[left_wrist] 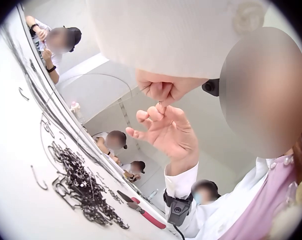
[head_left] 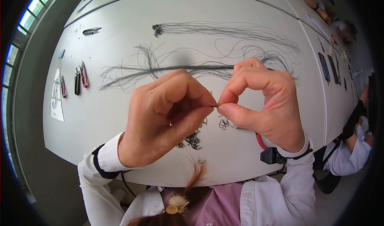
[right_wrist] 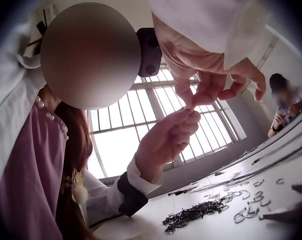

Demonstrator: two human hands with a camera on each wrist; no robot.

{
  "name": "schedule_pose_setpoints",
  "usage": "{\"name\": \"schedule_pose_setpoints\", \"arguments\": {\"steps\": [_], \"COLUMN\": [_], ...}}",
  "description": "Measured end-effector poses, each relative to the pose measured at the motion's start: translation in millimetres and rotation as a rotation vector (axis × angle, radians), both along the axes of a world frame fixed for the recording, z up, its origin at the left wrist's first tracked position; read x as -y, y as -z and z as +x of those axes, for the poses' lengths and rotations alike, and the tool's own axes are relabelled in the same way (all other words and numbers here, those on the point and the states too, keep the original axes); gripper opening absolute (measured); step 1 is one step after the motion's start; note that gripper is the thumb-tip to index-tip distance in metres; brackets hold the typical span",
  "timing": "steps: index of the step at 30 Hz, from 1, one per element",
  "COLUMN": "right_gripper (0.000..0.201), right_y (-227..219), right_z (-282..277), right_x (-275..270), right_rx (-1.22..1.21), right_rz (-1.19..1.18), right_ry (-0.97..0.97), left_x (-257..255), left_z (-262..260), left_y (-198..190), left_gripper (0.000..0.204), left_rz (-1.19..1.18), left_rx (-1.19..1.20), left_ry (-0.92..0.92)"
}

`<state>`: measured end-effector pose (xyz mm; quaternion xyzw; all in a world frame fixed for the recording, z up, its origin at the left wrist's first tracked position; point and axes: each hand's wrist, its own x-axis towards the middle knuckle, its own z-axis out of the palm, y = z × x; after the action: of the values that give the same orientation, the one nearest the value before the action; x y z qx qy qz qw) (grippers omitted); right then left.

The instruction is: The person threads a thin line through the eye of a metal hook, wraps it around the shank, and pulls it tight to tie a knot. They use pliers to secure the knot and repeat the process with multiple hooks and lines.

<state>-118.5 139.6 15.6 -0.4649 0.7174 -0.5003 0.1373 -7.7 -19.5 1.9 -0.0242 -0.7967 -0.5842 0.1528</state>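
Just above the table, my left hand (head_left: 164,118) and right hand (head_left: 268,102) meet at the fingertips. Thumb and index finger of the left pinch a tiny dark fish hook (head_left: 214,106), mostly hidden by the fingers. The right thumb and index finger pinch it from the other side, their tips right against the left ones. A thin fishing line (left_wrist: 111,75) arcs away from the hands in the left wrist view. Below them lies a pile of black fish hooks (head_left: 193,140), shown more fully in the left wrist view (left_wrist: 83,185).
Long bundles of dark fishing line (head_left: 192,68) stretch across the table beyond the hands. Snips (head_left: 92,31), cutters (head_left: 77,82) and a clear ruler (head_left: 57,100) lie at left. Red-handled pliers (left_wrist: 146,215) lie near the pile. Other people sit at right.
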Motion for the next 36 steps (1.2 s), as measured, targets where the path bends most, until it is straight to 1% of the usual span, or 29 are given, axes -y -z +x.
{"name": "schedule_pose_setpoints", "arguments": {"steps": [1, 5, 7, 9, 11, 13, 18, 20, 23, 25, 29, 30, 32, 34, 36], "right_gripper": [0.01, 0.01, 0.01, 0.01, 0.009, 0.009, 0.008, 0.008, 0.008, 0.008, 0.011, 0.011, 0.012, 0.012, 0.012], "right_y": [0, 0, 1, 2, 3, 2, -3, -3, -3, -3, -4, -4, -4, -6, -6], "right_z": [0, 1, 3, 3, 3, 2, 1, -1, -2, -2, -2, -1, 1, 3, 3], "right_x": [0, 1, 2, 2, 2, 1, 0, -1, -2, -2, -1, -1, -2, -3, -3], "right_rx": [-0.011, -0.032, -0.023, -0.013, -0.002, 0.003, 0.014, -0.061, -0.098, -0.122, -0.215, -0.215, -0.319, -0.333, -0.349], "right_rz": [0.01, 0.022, 0.016, 0.01, 0.02, 0.026, 0.059, 0.056, 0.051, 0.059, 0.077, 0.078, 0.073, 0.081, 0.088], "right_ry": [0.014, 0.045, 0.049, 0.052, 0.016, 0.007, -0.011, -0.032, -0.065, -0.069, -0.112, -0.112, -0.091, -0.089, -0.088], "left_x": [1, 1, 2, 1, 1, 2, 5, 6, 5, 6, 1, 2, 1, 0, -1], "left_z": [0, 1, 2, 3, 3, 1, 0, 1, 1, 2, 1, 1, 2, 2, 3], "left_y": [0, 0, -8, -6, -1, 6, 2, -1, -3, -4, -2, -2, -3, -6, -5], "left_gripper": [0.01, 0.012, 0.015, 0.016, 0.017, 0.013, 0.012, 0.012, 0.011, 0.011, 0.013, 0.012, 0.012, 0.012, 0.012], "left_rz": [0.082, 0.127, 0.0, -0.008, -0.016, -0.023, -0.054, -0.08, -0.096, -0.181, -0.145, -0.155, -0.165, -0.219, -0.209], "left_rx": [0.051, 0.061, 0.095, 0.108, 0.121, -0.016, -0.029, -0.02, -0.021, -0.005, 0.002, 0.001, 0.0, -0.005, 0.001], "left_ry": [0.019, 0.034, 0.046, 0.022, -0.002, -0.002, 0.016, 0.028, 0.018, 0.021, -0.013, 0.005, 0.023, 0.035, 0.041]}}
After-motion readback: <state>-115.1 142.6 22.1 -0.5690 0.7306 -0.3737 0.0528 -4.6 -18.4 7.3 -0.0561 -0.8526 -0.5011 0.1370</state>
